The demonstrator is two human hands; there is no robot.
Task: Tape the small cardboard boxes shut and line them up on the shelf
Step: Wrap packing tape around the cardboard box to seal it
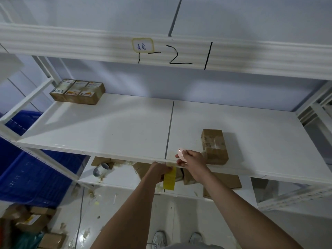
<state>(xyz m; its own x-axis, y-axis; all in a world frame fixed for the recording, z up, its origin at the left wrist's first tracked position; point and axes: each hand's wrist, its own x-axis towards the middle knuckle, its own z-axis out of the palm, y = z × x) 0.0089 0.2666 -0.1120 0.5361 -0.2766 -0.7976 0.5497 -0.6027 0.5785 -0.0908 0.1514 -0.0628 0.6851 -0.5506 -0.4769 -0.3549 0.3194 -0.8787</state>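
Observation:
A small cardboard box (214, 146) with clear tape over its top lies on the white shelf (111, 126), right of the middle seam. My right hand (191, 159) hovers just left of it at the shelf's front edge, gripping a small pink tool (181, 155). My left hand (159, 170) is just below the shelf's front edge and pinches the top of a yellow strip of tape (169, 178) that hangs down. Three small boxes (78, 91) stand side by side at the shelf's back left corner.
The lower shelf holds more cardboard boxes (222, 180) and a tape roll (100, 169). Blue plastic crates (30, 169) stand at the left. Cardboard boxes (32, 223) and scraps litter the floor at lower left. An upper shelf beam (179, 54) with marker writing runs overhead.

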